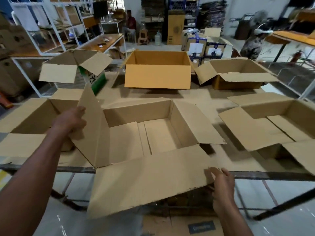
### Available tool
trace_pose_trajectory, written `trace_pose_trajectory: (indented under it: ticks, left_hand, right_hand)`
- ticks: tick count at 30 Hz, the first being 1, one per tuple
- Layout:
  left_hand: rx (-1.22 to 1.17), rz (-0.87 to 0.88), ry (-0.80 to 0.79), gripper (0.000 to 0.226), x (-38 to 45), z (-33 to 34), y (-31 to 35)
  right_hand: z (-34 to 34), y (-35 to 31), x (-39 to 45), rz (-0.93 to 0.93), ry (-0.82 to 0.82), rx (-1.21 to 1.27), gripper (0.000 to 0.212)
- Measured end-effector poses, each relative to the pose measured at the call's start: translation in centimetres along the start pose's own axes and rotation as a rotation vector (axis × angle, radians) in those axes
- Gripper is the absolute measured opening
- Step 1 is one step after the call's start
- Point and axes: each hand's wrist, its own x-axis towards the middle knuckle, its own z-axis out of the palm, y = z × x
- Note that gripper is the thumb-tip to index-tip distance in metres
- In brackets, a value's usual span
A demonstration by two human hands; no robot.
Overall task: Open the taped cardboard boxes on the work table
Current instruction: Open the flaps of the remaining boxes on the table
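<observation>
Shelves and piles of cardboard fill the big room behind the work table (187, 97), which has a brown cardboard sheet on top.

On the left hand (71, 121) the fingers curl round the edge of the left flap (92, 130), which stands almost straight up. On the right hand (221, 186) the fingers bend over the corner of the near flap (144, 181) and pinch it; this big flap hangs out over the table's front edge. Both flaps belong to the middle box (153, 133), which sits at the front of the table, right before the person. It is plain brown and wide open. Its right flap lies flat and its bottom flaps show inside, with a gap between them.

More boxes stand around it, all with their tops open. One brown box (34, 116) is just beside it on the left, and another (281, 120) is near it on the right. At the back are a box with green print (95, 79), a yellow-brown box (157, 74) and one more brown box (238, 77).

Far back, a person in a red top (130, 23) sits by the shelves.
</observation>
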Motion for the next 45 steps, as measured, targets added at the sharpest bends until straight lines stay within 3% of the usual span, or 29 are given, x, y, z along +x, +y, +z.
trace_pose_trajectory:
  ticks: [3,6,12,16,21,28,32,38,41,45]
  left_hand:
    - [0.039,0.019,-0.019,0.073,0.8,0.0,-0.3]
    - [0.070,0.048,-0.026,0.077,1.8,0.0,-0.7]
    - [0.114,0.101,-0.021,0.081,3.2,0.3,-1.7]
    - [0.152,0.143,-0.023,0.081,3.5,0.4,-1.8]
    - [0.156,0.147,0.000,0.079,3.2,0.5,-2.0]
    - [0.135,0.095,-0.011,0.082,2.8,0.0,-2.6]
    - [0.137,0.078,0.008,0.079,3.1,0.3,-2.4]
    - [0.109,0.061,0.027,0.076,3.4,0.6,-2.9]
    - [0.096,0.064,0.018,0.075,3.4,0.6,-3.2]
    - [0.072,0.050,0.009,0.071,3.2,0.7,-3.2]
  right_hand:
    - [-0.9,-0.8,2.3,-0.057,0.043,-0.122,0.054]
    - [-0.4,-1.9,6.0,-0.137,0.028,-0.430,0.050]
    - [3.8,-6.0,13.7,-0.437,-0.130,-0.789,0.037]
    - [6.6,-8.5,17.4,-0.496,-0.233,-0.912,0.043]
    - [8.0,-9.3,20.7,-0.442,-0.341,-1.102,0.053]
    - [7.9,-8.6,24.2,-0.313,-0.345,-1.028,0.064]
    - [8.4,-9.5,23.7,-0.339,-0.255,-1.121,0.062]
    - [7.7,-8.6,26.1,-0.252,-0.312,-1.051,0.080]
    - [7.9,-8.6,25.3,-0.326,-0.301,-1.095,0.085]
    - [6.8,-10.9,25.1,-0.340,-0.142,-1.190,0.072]
